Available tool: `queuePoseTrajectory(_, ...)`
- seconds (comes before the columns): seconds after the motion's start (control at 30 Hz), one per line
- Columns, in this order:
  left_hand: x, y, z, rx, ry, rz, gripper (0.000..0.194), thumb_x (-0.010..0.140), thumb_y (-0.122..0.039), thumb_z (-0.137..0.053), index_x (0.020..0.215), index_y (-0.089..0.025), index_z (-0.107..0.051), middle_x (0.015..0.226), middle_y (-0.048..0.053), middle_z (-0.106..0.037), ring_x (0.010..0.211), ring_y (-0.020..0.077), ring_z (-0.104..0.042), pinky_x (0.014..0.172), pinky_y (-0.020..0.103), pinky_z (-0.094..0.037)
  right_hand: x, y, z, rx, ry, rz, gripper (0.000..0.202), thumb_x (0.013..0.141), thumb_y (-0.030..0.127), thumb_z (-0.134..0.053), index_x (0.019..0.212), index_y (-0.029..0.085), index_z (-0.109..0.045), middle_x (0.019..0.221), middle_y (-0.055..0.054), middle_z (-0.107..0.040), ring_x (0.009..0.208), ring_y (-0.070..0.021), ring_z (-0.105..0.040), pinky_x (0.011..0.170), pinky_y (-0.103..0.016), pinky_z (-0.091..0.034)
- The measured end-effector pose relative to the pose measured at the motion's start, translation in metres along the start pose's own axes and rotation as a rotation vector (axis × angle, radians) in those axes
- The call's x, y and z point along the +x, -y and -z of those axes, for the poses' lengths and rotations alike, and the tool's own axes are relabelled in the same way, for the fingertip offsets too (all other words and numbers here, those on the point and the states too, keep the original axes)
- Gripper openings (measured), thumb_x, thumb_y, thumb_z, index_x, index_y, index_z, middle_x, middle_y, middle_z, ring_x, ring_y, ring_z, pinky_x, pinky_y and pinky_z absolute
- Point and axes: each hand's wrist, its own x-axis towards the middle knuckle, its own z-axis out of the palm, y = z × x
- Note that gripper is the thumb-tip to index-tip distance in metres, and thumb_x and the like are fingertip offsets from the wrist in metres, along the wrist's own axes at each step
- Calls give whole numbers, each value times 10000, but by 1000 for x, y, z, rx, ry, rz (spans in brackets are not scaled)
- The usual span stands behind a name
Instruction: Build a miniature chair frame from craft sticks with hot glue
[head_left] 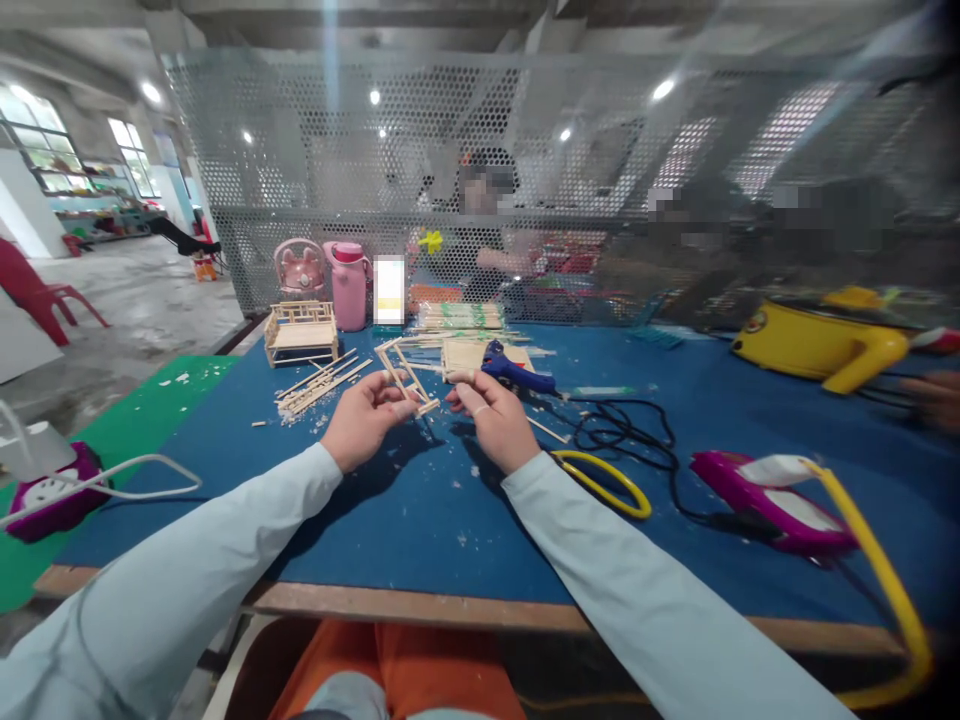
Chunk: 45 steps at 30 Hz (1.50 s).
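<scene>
My left hand (369,415) pinches a small frame of thin wooden sticks (403,368), held tilted above the blue tabletop. Close by on the right, my right hand (487,412) has its thumb and fingers drawn together near the frame's lower corner; whatever lies between them is too small to make out. Just behind that hand rests a blue glue gun (517,370), its black cord running right. Loose wooden sticks (319,385) lie in a pile left of my left hand. A finished-looking miniature wooden bench (302,333) stands behind the pile.
A pink bottle (348,288), a lit phone (389,290) and packs of sticks (459,317) line the mesh divider (315,180). On the right are a purple power strip (772,500), a yellow cable loop (604,485) and a yellow container (787,340). Another person sits beyond the mesh.
</scene>
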Motion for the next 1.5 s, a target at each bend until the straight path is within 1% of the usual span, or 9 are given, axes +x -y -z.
queuePoseTrajectory(0.27,-4,-4,-3,39,20,26,520,625,-210,-698,1106,-112,-526,787,29,-645,659,86,-571,616,212,-439,-2,1,-1,8,38,-27,367,784,452,-406,863,150,-599,673,-22,-561,632,-134,-520,625,-268,-430)
queuePoseTrajectory(0.47,-1,-6,4,224,9,-71,543,701,-248,-629,1200,-82,-494,883,83,-667,693,113,-597,601,225,-464,-1,1,0,40,12,-30,378,780,478,-426,885,152,-584,682,-18,-556,619,-130,-521,613,-266,-435)
queuePoseTrajectory(0.7,0,-19,21,782,104,-410,319,802,-262,-507,1091,-172,-607,908,66,-696,752,154,-632,697,270,-489,5,4,9,29,-169,-4,421,789,497,-416,1048,188,-537,816,-33,-588,685,-136,-552,637,-267,-443)
queuePoseTrajectory(0.9,0,-28,28,1158,143,-576,316,831,-193,-445,1103,-233,-602,911,52,-693,840,162,-628,771,274,-474,-2,7,9,-139,-34,223,372,836,403,-422,1109,213,-587,1051,-55,-624,977,-189,-557,888,-342,-405)
queuePoseTrajectory(1.0,0,-28,29,1281,161,-617,357,832,-156,-420,1143,-231,-580,896,67,-687,824,168,-624,770,295,-476,-4,10,9,-218,7,294,340,850,357,-417,1074,215,-628,1081,-51,-631,1025,-197,-545,935,-347,-374)
queuePoseTrajectory(1.17,-1,-28,27,1267,195,-612,328,842,-175,-418,1117,-221,-590,1003,69,-678,888,183,-628,776,303,-479,-4,12,10,-180,18,249,336,840,348,-419,1025,198,-656,1033,-53,-651,962,-198,-573,897,-347,-405)
queuePoseTrajectory(1.3,-2,-27,25,1183,208,-606,272,859,-235,-417,1037,-223,-622,1065,47,-662,938,167,-623,793,267,-472,-5,12,10,-44,18,152,390,821,380,-434,1118,189,-598,960,-51,-660,866,-182,-596,832,-341,-442)
queuePoseTrajectory(1.37,-1,-25,26,1167,189,-609,275,863,-249,-418,1052,-225,-615,1044,46,-669,921,164,-627,787,262,-471,-5,12,10,-14,23,144,395,811,389,-446,1120,192,-593,922,-45,-658,839,-176,-596,812,-332,-446)
queuePoseTrajectory(1.5,-2,-24,27,1091,93,-692,276,854,-243,-432,1058,-211,-614,973,54,-680,867,154,-625,765,255,-469,-5,15,11,-53,-6,184,328,796,397,-468,961,188,-658,843,-36,-647,794,-174,-582,774,-314,-443)
